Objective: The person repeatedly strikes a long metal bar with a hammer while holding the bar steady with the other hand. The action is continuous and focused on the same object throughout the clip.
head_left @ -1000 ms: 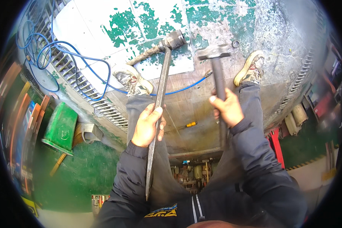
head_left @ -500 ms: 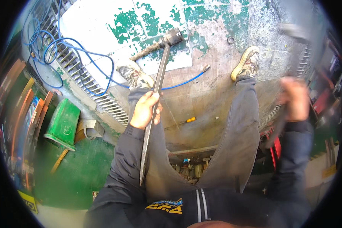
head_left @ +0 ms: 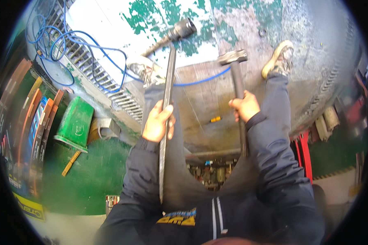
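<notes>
My left hand (head_left: 158,122) grips a long steel bar (head_left: 169,69), whose upper end is near a dark cylindrical fitting with a rod (head_left: 181,29) lying on the platform; I cannot tell whether they touch. My right hand (head_left: 244,106) is closed on the long handle of a hammer (head_left: 233,56), its head raised toward the top of the view. Below the hammer head a blue hose (head_left: 200,82) runs across between my shoes. A small yellow-handled tool (head_left: 215,119) lies between my legs.
Coiled hose (head_left: 49,36) lies over grating (head_left: 122,106) at left, with a green bin (head_left: 73,122) and stacked boards (head_left: 34,134) beyond the edge. A small ring (head_left: 262,32) lies ahead. Rolled material (head_left: 327,124) and a red metal frame (head_left: 304,153) are at right.
My right hand and hammer swung out to the far right half a second ago and are now back nearer the middle. The bar's upper end now appears slightly lower relative to the fitting.
</notes>
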